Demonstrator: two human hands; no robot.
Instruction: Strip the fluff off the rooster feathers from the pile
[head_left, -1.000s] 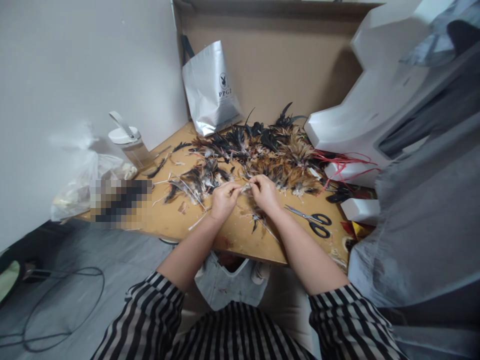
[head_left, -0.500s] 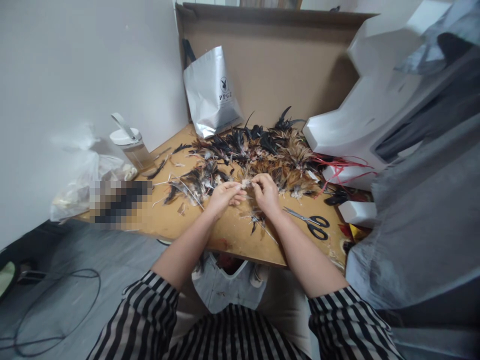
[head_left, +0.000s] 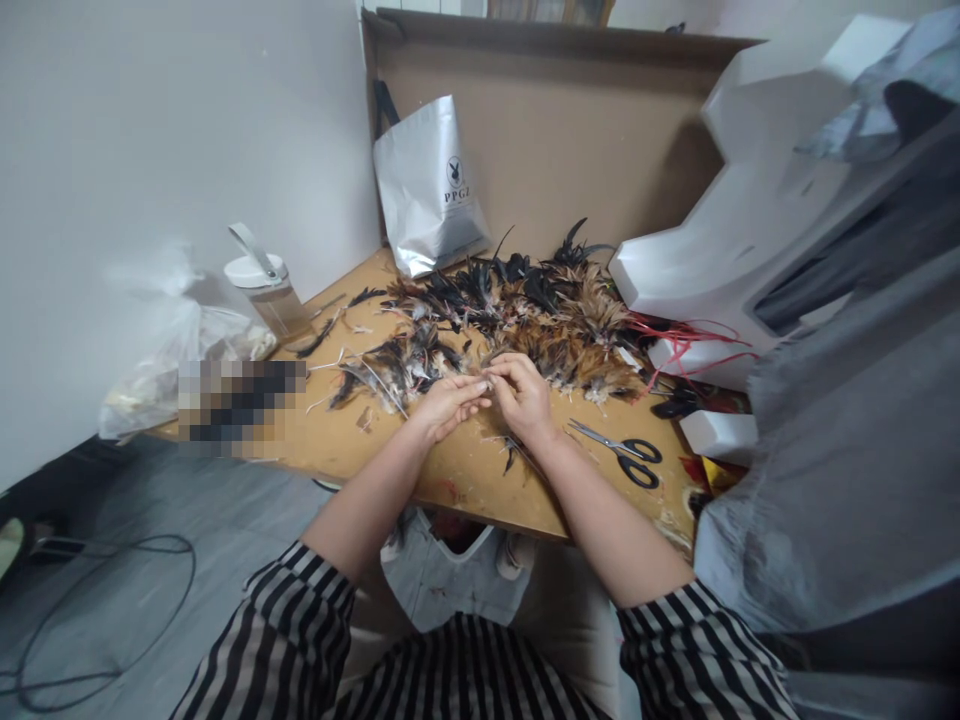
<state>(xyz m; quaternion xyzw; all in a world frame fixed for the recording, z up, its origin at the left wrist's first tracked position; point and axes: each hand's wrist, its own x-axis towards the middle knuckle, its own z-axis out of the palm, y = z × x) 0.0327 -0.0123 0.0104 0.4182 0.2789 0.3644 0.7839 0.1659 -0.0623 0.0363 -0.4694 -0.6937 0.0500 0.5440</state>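
Over the middle of the table, my left hand (head_left: 455, 402) and my right hand (head_left: 523, 395) meet at their fingertips. Both pinch a small feather (head_left: 487, 383), of which only a pale bit shows between the fingers; the rest is hidden. Just beyond my hands lie bunches of brown feathers (head_left: 581, 358) and dark feathers with pale fluffy bases (head_left: 409, 362). A further row of black feathers (head_left: 480, 287) lies behind them. Scissors (head_left: 622, 450) with black handles rest partly spread to the right of my right forearm. A few feather scraps (head_left: 511, 455) lie under my right wrist.
A silver bag (head_left: 427, 190) leans against the cardboard (head_left: 570, 130) at the back. On the left stand a lidded jug (head_left: 266, 295) and a plastic bag (head_left: 187, 350). Red ties (head_left: 694, 340), white foam (head_left: 675, 260) and grey cloth (head_left: 855, 430) border the right side.
My hands have drawn closer together, and my right hand has turned inward over the left fingertips. The pale fluff seen between them earlier is now mostly covered. The view has shifted slightly.
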